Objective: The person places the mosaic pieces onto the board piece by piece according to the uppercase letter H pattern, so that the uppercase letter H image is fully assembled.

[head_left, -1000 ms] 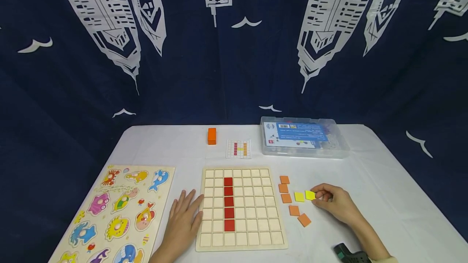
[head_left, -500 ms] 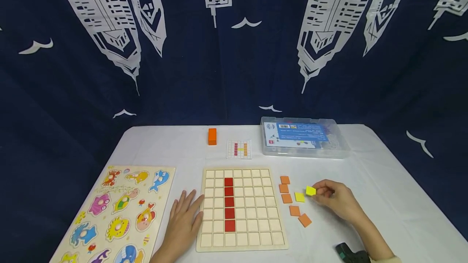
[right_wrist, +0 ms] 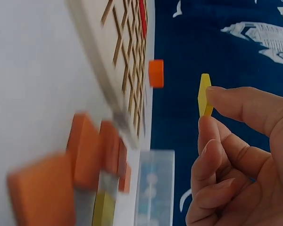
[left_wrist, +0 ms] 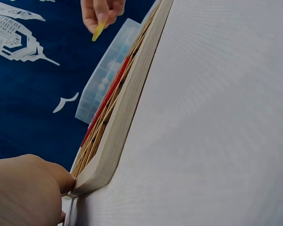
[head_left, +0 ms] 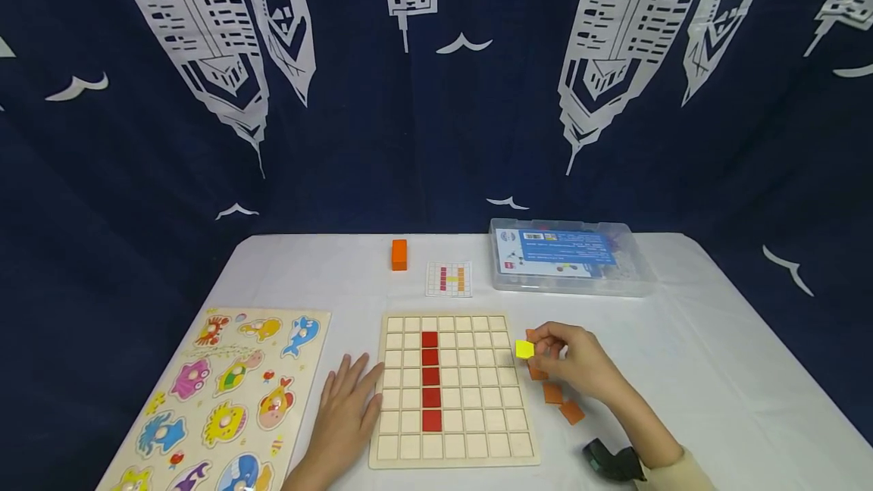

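Note:
A yellow square tile [head_left: 524, 349] is pinched between the thumb and fingers of my right hand [head_left: 580, 361], held above the table just right of the wooden grid board [head_left: 488, 447]. The right wrist view shows the same yellow tile [right_wrist: 204, 96] edge-on at the fingertips. Several red tiles [head_left: 431, 376] fill one column of the board. My left hand [head_left: 344, 415] lies with fingers spread at the board's left edge, its fingertips touching it. Several orange tiles [head_left: 553, 394] lie on the table under and beside my right hand, partly hidden. Another yellow tile [right_wrist: 104, 209] lies near them.
A small pattern card [head_left: 449, 279] lies behind the board, with an orange block [head_left: 398, 255] left of it. A clear plastic box [head_left: 569, 258] stands at the back right. An animal puzzle board [head_left: 228, 392] covers the table's left side.
My right hand has lifted the yellow tile and carried it left, from beyond the orange tiles to near the board's right edge. The left hand has stayed by the board.

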A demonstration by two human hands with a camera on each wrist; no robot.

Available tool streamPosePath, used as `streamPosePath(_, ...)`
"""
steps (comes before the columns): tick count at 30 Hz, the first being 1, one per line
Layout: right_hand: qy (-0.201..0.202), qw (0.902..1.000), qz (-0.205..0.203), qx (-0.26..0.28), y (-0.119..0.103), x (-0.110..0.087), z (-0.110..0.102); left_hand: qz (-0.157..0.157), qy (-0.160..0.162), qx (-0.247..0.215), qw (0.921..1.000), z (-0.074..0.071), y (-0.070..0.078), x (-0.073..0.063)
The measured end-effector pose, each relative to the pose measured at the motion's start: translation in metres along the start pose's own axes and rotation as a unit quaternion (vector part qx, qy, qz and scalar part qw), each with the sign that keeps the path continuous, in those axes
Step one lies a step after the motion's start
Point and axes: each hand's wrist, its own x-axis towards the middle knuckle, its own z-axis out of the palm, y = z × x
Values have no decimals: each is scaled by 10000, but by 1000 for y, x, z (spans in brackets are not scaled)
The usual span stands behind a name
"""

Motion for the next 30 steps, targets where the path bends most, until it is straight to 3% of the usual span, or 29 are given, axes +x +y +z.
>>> streamPosePath(12, -731, 9949, -679, 166, -33, 20, 49, 8, -7, 63, 10000, 0, -1, 1)
streamPosePath(16, -840, 9939, -703, 150, -38, 26, 62, 21, 6, 57, 10000, 0, -1, 1)
streamPosePath(30, -1216, 9892, -823, 0, -38, 36, 82, 11, 15, 59, 10000, 0, -1, 1)
